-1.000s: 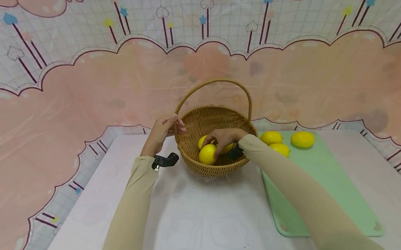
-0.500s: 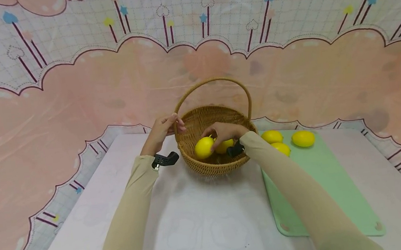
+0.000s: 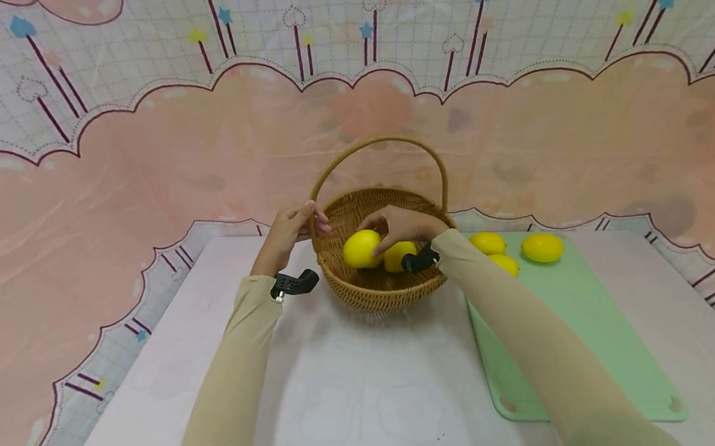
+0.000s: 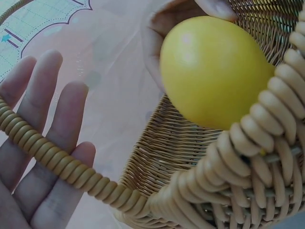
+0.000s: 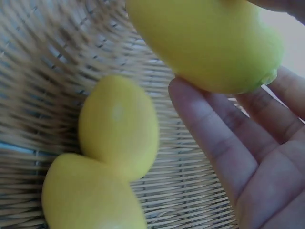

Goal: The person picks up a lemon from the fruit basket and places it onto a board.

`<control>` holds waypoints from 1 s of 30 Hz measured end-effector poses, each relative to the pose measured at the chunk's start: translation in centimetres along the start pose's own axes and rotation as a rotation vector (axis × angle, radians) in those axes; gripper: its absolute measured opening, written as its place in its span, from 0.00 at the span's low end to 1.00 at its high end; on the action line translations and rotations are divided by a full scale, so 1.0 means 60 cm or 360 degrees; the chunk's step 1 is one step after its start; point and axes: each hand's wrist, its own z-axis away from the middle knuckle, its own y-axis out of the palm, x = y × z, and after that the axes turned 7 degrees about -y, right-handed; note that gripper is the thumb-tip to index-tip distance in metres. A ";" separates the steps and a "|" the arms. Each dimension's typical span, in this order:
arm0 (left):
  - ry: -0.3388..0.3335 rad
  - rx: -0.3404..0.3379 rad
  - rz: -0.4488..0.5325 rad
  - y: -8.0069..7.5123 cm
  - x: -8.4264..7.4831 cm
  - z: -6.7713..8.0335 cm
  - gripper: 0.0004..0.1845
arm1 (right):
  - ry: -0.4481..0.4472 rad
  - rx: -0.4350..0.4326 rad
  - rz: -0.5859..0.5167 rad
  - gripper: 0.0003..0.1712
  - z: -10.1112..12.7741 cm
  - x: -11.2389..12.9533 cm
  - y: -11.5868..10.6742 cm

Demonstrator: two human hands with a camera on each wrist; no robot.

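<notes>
Right hand (image 3: 400, 227) fingers curled round 1 lemon (image 3: 362, 249), held above the wicker basket (image 3: 374, 290) interior, near its left rim. Lemon's long axis lies roughly level, nipple end toward the palm in the right wrist view. Left hand (image 3: 289, 231) fingers wrap the basket handle (image 3: 321, 183) base. 2 more lemons (image 5: 119, 126) inside, partly hidden. Basket stands on the bench (image 3: 350, 398).

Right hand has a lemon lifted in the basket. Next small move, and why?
Probably carry the lemon over the basket rim toward the green mat: the right hand grips it above two others, and the left hand steadies the handle.
</notes>
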 end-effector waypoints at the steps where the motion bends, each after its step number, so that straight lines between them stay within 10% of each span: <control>1: 0.0003 0.0004 -0.0001 -0.001 0.000 0.000 0.19 | -0.0012 -0.0007 0.0002 0.30 0.001 0.004 -0.002; 30: -0.0062 -0.0003 -0.0009 0.010 -0.027 0.019 0.19 | -0.0188 -0.0382 0.0114 0.32 0.156 0.048 -0.035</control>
